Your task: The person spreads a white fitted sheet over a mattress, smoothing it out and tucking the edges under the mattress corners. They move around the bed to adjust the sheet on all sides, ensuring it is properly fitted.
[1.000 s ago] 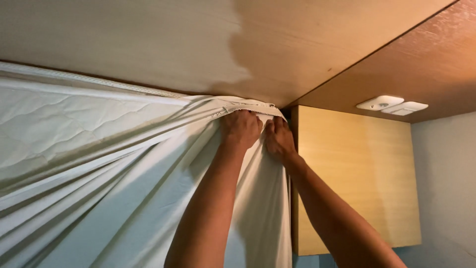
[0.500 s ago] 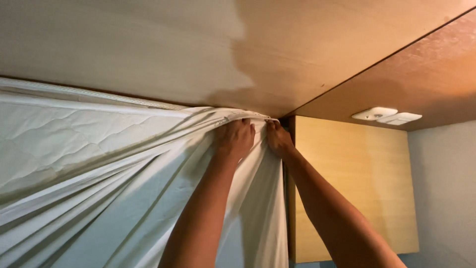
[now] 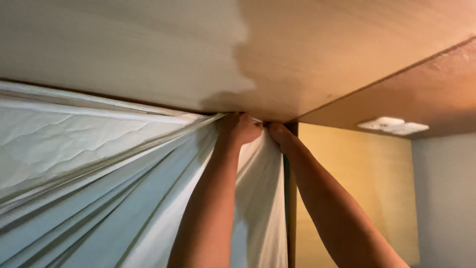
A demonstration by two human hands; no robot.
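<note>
We judge the white fitted sheet soft and light, our left hand and right hand both clenched on its hem at the mattress corner.

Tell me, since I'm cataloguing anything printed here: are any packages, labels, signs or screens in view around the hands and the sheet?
None in view: no package, label, sign or screen.
Left hand and right hand: both gripping the white sheet at the mattress corner.
White fixture: flat, plain, on the brown surface at upper right, no visible print.
</note>
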